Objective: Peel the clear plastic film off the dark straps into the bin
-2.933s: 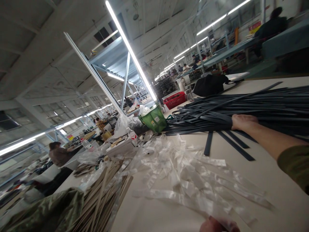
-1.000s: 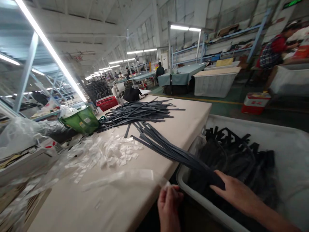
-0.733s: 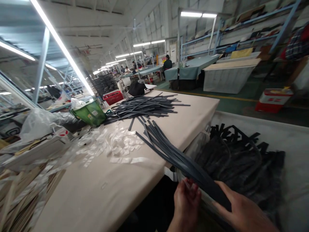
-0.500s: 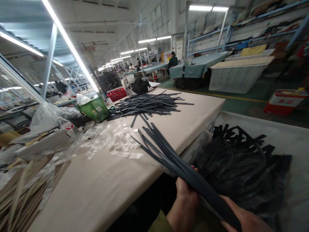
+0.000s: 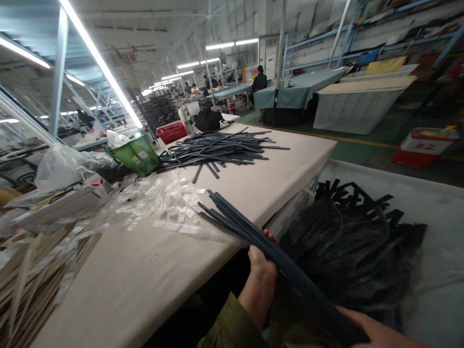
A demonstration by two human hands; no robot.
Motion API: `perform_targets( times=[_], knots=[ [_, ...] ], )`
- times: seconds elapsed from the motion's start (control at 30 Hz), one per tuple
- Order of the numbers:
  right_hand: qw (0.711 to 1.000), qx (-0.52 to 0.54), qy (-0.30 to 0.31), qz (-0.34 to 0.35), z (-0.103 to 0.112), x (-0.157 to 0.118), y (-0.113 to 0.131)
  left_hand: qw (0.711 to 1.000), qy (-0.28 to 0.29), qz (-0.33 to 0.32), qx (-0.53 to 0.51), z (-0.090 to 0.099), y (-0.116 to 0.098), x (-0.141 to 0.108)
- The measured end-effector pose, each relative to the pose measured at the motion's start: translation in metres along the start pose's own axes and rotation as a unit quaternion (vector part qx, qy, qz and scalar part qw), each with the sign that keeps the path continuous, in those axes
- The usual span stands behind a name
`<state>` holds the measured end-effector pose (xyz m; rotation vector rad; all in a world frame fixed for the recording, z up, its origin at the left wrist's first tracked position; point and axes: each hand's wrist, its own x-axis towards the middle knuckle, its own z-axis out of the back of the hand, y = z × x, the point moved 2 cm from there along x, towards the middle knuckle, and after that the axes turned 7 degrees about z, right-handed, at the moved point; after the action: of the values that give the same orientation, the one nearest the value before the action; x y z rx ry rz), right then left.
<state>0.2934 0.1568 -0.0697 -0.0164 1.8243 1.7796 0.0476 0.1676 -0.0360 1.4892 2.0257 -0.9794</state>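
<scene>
A bundle of long dark grey strips [image 5: 286, 258] runs slantwise from the lower right up over the table's near edge. My left hand [image 5: 263, 263] is closed round its middle, thumb on the near side and fingertips showing on the far side. At the lower right my right hand [image 5: 373, 328] grips the near end, partly cut off by the frame. The far ends of the strips fan out slightly above the table [image 5: 174, 285]. A loose pile of similar dark strips [image 5: 221, 150] lies farther back on the tabletop.
Crumpled clear plastic pieces [image 5: 170, 195] lie left of the bundle. A green bag [image 5: 139, 157] and red basket [image 5: 172, 133] stand behind. Tan strips [image 5: 39, 280] lie at far left. On the right, a white bin [image 5: 438, 232] holds dark strips [image 5: 355, 256]. A person [image 5: 259, 82] is in the distance.
Both hands keep hold of the bundle. My left hand and the bundle have shifted left and slightly up in view, and the strips' far ends are gathered closer together.
</scene>
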Motion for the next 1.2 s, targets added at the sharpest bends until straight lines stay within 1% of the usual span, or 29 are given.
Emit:
perform_targets(
  times=[0.07, 0.13, 0.17, 0.2, 0.27, 0.33, 0.37, 0.4, 0.47, 0.53, 0.6, 0.67, 0.73, 0.8, 0.83, 0.9, 0.97, 1.03, 1.1, 1.2],
  knots=[
    [0.993, 0.110, 0.039, -0.020, -0.004, 0.024, 0.012, 0.999, 0.006, 0.029, -0.029, 0.001, 0.003, -0.004],
    [0.975, 0.212, 0.064, -0.021, -0.008, 0.053, 0.020, 0.998, 0.012, 0.040, -0.042, 0.001, 0.006, -0.008],
    [0.966, 0.246, 0.073, -0.018, -0.010, 0.068, 0.023, 0.998, 0.014, 0.043, -0.045, 0.002, 0.007, -0.010],
    [0.960, 0.266, 0.086, -0.023, -0.011, 0.083, 0.026, 0.998, 0.013, 0.044, -0.046, 0.002, 0.007, -0.011],
    [0.953, 0.275, 0.115, -0.056, -0.014, 0.108, 0.032, 0.998, 0.006, 0.040, -0.044, 0.004, 0.006, -0.011],
    [0.950, 0.271, 0.135, -0.080, -0.018, 0.123, 0.041, 0.999, -0.003, 0.028, -0.039, 0.009, 0.001, -0.009],
    [0.951, 0.266, 0.136, -0.078, -0.019, 0.125, 0.047, 0.999, -0.004, 0.022, -0.035, 0.014, -0.001, -0.007],
    [0.955, 0.259, 0.131, -0.062, -0.021, 0.124, 0.053, 0.999, -0.006, 0.015, -0.032, 0.020, -0.004, -0.006],
    [0.967, 0.228, 0.117, -0.016, -0.024, 0.113, 0.062, 1.000, -0.014, 0.003, -0.027, 0.038, -0.009, -0.006],
    [0.976, 0.190, 0.101, 0.008, -0.025, 0.095, 0.063, 0.999, -0.029, -0.001, -0.027, 0.060, -0.012, -0.010],
    [0.983, 0.166, 0.082, 0.003, -0.025, 0.078, 0.053, 0.999, -0.040, 0.001, -0.035, 0.083, -0.015, -0.017],
    [0.987, 0.146, 0.067, -0.006, -0.024, 0.064, 0.038, 0.998, -0.035, 0.002, -0.048, 0.106, -0.020, -0.026],
    [0.991, 0.124, 0.055, -0.007, -0.023, 0.053, 0.027, 0.998, -0.015, 0.000, -0.060, 0.124, -0.025, -0.035],
    [0.993, 0.106, 0.046, -0.008, -0.023, 0.046, 0.025, 0.998, 0.019, 0.004, -0.059, 0.134, -0.029, -0.041],
    [0.994, 0.102, 0.040, -0.011, -0.024, 0.044, 0.028, 0.998, 0.038, 0.008, -0.050, 0.137, -0.030, -0.044],
    [0.994, 0.097, 0.034, -0.027, -0.026, 0.041, 0.036, 0.997, 0.070, 0.014, -0.019, 0.136, -0.028, -0.045],
    [0.994, 0.094, 0.033, -0.046, -0.029, 0.041, 0.042, 0.994, 0.105, 0.012, 0.021, 0.127, -0.024, -0.043],
    [0.993, 0.092, 0.038, -0.061, -0.031, 0.044, 0.043, 0.989, 0.136, 0.004, 0.054, 0.116, -0.021, -0.039],
    [0.992, 0.091, 0.053, -0.063, -0.032, 0.050, 0.038, 0.987, 0.141, -0.002, 0.072, 0.106, -0.019, -0.034],
    [0.989, 0.107, 0.088, -0.050, -0.033, 0.060, 0.030, 0.990, 0.123, -0.009, 0.074, 0.098, -0.019, -0.027]
  ],
)
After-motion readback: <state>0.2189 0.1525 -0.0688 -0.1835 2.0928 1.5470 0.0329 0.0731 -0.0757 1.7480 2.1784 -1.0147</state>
